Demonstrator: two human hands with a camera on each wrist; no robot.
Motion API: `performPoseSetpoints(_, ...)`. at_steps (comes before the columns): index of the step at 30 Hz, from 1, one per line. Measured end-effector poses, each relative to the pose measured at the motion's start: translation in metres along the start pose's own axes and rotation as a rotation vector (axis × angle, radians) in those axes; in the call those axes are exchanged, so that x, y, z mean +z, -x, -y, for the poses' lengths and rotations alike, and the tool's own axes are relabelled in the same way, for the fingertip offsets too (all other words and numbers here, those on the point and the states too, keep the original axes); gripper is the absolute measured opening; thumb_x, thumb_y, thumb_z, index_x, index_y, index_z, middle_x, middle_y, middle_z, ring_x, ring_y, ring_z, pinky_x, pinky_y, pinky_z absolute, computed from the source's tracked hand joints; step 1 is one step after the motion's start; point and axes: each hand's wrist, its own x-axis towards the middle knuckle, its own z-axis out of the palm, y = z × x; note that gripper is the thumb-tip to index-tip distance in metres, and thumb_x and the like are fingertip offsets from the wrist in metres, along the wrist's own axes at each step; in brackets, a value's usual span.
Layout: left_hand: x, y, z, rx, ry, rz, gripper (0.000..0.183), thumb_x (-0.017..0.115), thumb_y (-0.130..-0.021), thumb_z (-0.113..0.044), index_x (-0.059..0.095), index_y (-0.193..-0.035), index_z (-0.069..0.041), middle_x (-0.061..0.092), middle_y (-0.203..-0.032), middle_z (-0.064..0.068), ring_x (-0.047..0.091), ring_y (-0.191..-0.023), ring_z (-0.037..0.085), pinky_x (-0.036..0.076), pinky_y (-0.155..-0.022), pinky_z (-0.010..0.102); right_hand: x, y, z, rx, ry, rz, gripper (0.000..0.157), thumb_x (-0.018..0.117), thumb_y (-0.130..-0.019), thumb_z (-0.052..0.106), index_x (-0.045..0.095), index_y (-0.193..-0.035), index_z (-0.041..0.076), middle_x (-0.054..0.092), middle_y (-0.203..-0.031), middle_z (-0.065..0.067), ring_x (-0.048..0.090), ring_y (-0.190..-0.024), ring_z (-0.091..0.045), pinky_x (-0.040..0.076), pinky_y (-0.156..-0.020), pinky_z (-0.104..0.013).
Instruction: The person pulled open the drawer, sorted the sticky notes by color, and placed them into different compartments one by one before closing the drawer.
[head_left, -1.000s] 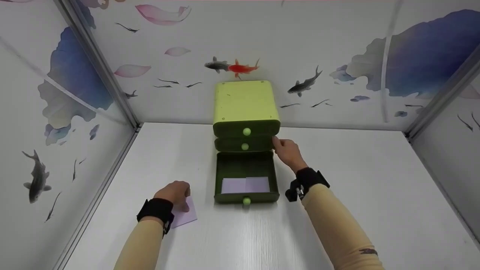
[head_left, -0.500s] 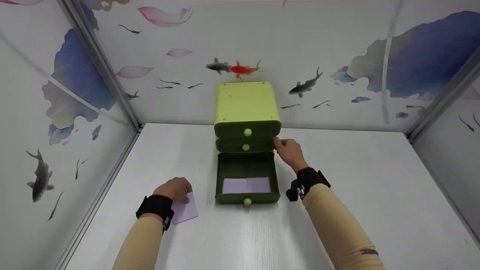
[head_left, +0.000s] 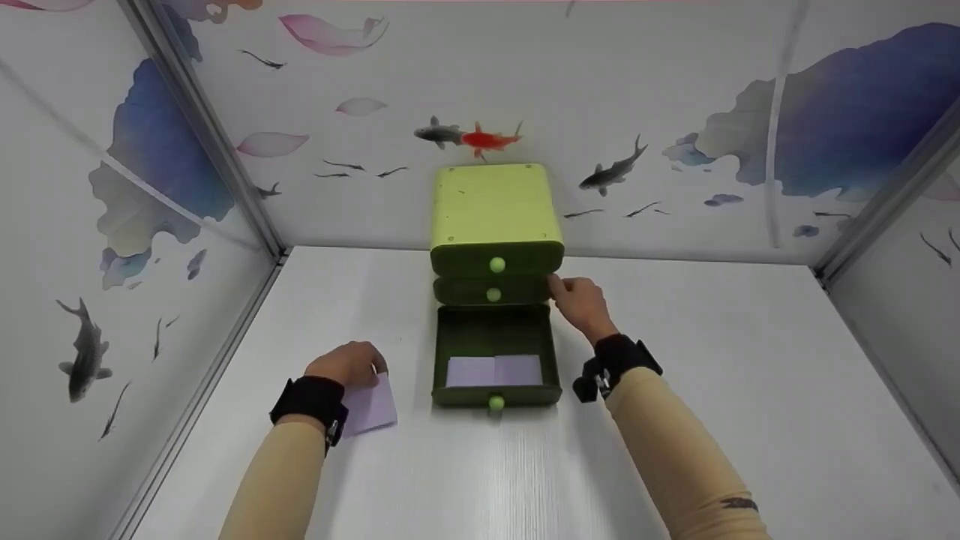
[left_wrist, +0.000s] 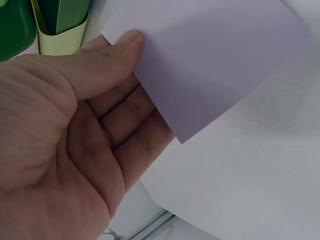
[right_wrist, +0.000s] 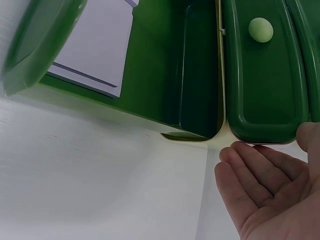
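Note:
My left hand [head_left: 346, 366] pinches light purple sticky notes [head_left: 373, 409] between thumb and fingers. In the left wrist view, the thumb lies over one edge of the sticky notes [left_wrist: 200, 60], with fingers behind. At the back stands a green drawer cabinet [head_left: 495, 202]. Its bottom drawer [head_left: 495, 330] is pulled out, and two purple stacks of notes [head_left: 495, 371] lie side by side inside, near its front. Beside the middle drawer, my right hand [head_left: 581, 304] rests against the cabinet's right side. The right wrist view has its fairly straight fingers [right_wrist: 250, 175] along the side, thumb near the front edge.
The cabinet stands on a white table [head_left: 712, 375] against a back wall [head_left: 645, 90] printed with fish and petals. A panel [head_left: 45, 225] closes the left side, with metal framing in the corners. The top and middle drawers, with round knobs, are pushed in.
My left hand has moved slightly forward with the notes. They have risen a little in the head view, and more than one edge now shows. My right hand keeps its place at the cabinet.

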Motion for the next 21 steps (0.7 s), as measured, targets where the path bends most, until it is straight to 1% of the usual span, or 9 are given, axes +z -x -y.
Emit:
performPoseSetpoints(5, -0.009, -0.001, -0.003, 0.032, -0.017, -0.002, 0.028, 0.057, -0.092, -0.005, 0.072, -0.115, -0.012, 0.065, -0.125, 0.013, 0.055, -0.103, 0.024, 0.047, -0.094, 0.044, 0.000, 0.000, 0.000, -0.006, 0.005, -0.001, 0.054, 0.038, -0.103, 0.043, 0.071, -0.113, 0.002, 0.070, -0.114, -0.021, 0.066, -0.103, -0.030, 0.051, -0.088, -0.042)
performPoseSetpoints(9, -0.018, -0.001, -0.008, 0.055, -0.021, -0.010, 0.028, 0.056, -0.092, -0.005, 0.072, -0.115, -0.011, 0.063, -0.128, 0.014, 0.054, -0.106, 0.024, 0.046, -0.095, 0.044, -0.001, 0.000, 0.001, -0.005, -0.001, -0.004, 0.054, 0.038, -0.103, 0.043, 0.071, -0.114, 0.002, 0.070, -0.114, -0.019, 0.066, -0.105, -0.030, 0.051, -0.090, -0.043)
performPoseSetpoints(15, -0.033, -0.002, -0.024, 0.102, -0.036, -0.024, 0.032, 0.053, -0.090, -0.002, 0.072, -0.114, -0.011, 0.064, -0.128, 0.012, 0.053, -0.103, 0.023, 0.045, -0.093, 0.041, -0.001, 0.000, 0.002, 0.002, 0.000, -0.010, 0.053, 0.039, -0.103, 0.043, 0.071, -0.114, 0.002, 0.070, -0.113, -0.017, 0.065, -0.106, -0.030, 0.051, -0.090, -0.043)
performPoseSetpoints(18, -0.040, -0.004, -0.033, 0.137, -0.050, -0.033, 0.032, 0.051, -0.091, -0.002, 0.072, -0.115, -0.010, 0.065, -0.126, 0.012, 0.053, -0.105, 0.023, 0.045, -0.096, 0.041, -0.001, 0.000, 0.002, -0.006, 0.002, -0.009, 0.054, 0.039, -0.103, 0.043, 0.071, -0.114, 0.002, 0.071, -0.112, -0.017, 0.066, -0.103, -0.029, 0.051, -0.088, -0.042)
performPoseSetpoints(21, -0.046, -0.005, -0.042, 0.164, -0.052, -0.039, 0.031, 0.051, -0.093, -0.004, 0.070, -0.117, -0.009, 0.064, -0.128, 0.012, 0.054, -0.117, 0.026, 0.043, -0.103, 0.044, 0.000, 0.001, 0.002, -0.017, 0.005, -0.012, 0.053, 0.039, -0.103, 0.043, 0.072, -0.112, 0.001, 0.071, -0.109, -0.018, 0.067, -0.100, -0.028, 0.051, -0.086, -0.040)
